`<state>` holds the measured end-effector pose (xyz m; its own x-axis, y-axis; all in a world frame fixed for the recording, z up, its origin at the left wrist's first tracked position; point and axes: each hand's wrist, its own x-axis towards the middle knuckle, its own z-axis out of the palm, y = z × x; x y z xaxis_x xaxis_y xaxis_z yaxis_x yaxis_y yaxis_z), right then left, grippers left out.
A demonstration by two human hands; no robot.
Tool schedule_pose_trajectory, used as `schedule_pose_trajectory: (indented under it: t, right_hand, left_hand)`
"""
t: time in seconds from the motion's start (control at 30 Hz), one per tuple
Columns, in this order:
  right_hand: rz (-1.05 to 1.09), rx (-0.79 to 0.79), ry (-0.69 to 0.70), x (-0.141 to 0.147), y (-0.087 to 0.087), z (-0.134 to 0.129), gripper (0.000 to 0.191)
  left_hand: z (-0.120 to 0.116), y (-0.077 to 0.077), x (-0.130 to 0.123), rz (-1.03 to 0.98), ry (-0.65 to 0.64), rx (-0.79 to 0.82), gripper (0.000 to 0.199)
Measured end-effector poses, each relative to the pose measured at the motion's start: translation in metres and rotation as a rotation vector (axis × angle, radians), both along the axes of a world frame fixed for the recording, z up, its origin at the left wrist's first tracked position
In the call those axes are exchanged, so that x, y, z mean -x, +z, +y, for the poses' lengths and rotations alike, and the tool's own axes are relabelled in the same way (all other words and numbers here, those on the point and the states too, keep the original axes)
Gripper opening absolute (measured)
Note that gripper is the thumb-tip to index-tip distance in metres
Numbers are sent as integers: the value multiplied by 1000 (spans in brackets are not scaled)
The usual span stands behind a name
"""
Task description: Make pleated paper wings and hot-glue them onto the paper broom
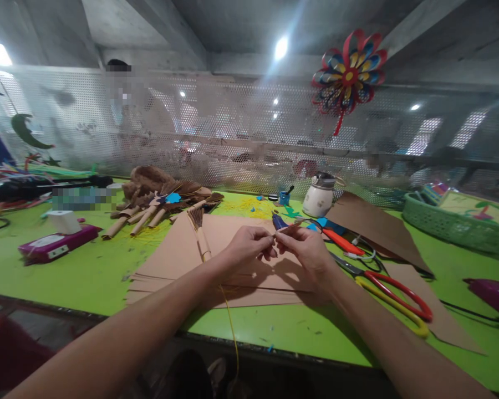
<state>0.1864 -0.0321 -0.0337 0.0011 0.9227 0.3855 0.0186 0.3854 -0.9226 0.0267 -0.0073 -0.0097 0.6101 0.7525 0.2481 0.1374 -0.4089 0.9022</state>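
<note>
My left hand (249,244) and my right hand (307,249) meet fingertip to fingertip above a stack of brown paper sheets (241,288). A thin brown paper piece (291,228) sticks up from the pinched fingers of my right hand. My left fingertips are closed at its near end; what exactly they pinch is hidden. Left of my hands, a rolled paper stem with a fringed end (202,238) lies on the sheets. Yellow string (232,321) hangs over the table edge. Just behind my right hand lies a dark blue-handled tool (278,221), partly covered.
Red-and-yellow-handled scissors (395,293) and an orange-handled tool (343,241) lie at right. Rolled paper stems (145,216) are piled back left, near a purple power strip (58,244). A white bottle (318,197) and green basket (457,227) stand behind. Perforated mesh (233,122) backs the table.
</note>
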Motion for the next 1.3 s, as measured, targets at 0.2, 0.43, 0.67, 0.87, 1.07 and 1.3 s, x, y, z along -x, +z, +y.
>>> schedule_pose_trajectory:
  t: [0.2, 0.43, 0.67, 0.87, 1.07, 1.3]
  right_hand:
    - [-67, -48, -106, 7, 0, -3, 19]
    - [-196, -214, -259, 21, -9, -7, 12]
    - [-227, -262, -324, 26, -18, -8, 15]
    - [-123, -186, -309, 24, -8, -9, 17]
    - [-24, -45, -299, 20, -2, -7, 23]
    - [-171, -237, -236, 20, -10, -9, 14]
  left_hand:
    - [1, -2, -1, 61, 80, -44, 22]
    - [5, -19, -4, 139, 273, -258, 22]
    - [1, -24, -5, 282, 495, -577, 26]
    - [1, -25, -8, 242, 421, -491, 23]
    - [0, -24, -7, 180, 342, -436, 25]
    - [0, -17, -4, 212, 374, -337, 20]
